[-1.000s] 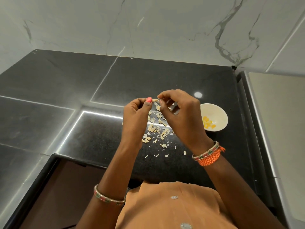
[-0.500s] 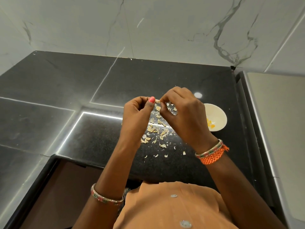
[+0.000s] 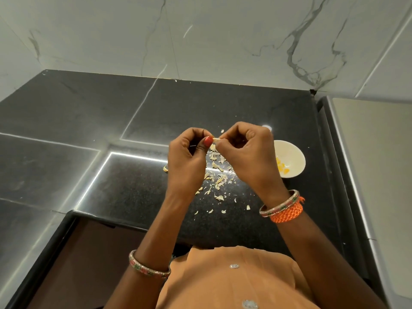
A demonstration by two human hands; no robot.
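Head view — left hand (image 3: 186,161) and right hand (image 3: 246,157) both pinch one pale clove (image 3: 215,140) above the peels (image 3: 217,175) — white bowl (image 3: 292,158) near the counter's (image 3: 133,192) right edge.

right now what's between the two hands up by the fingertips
In the head view, one small pale piece bridges the gap, pinched by the thumb of the left hand and the fingers of the right hand.

Right grip (image 3: 247,157): shifted right and nearer, now covering left rim of round white ceramic bowl (image 3: 295,152). Left grip (image 3: 187,161): followed slightly right. Pinched small pale morsel (image 3: 215,139): less exposed.
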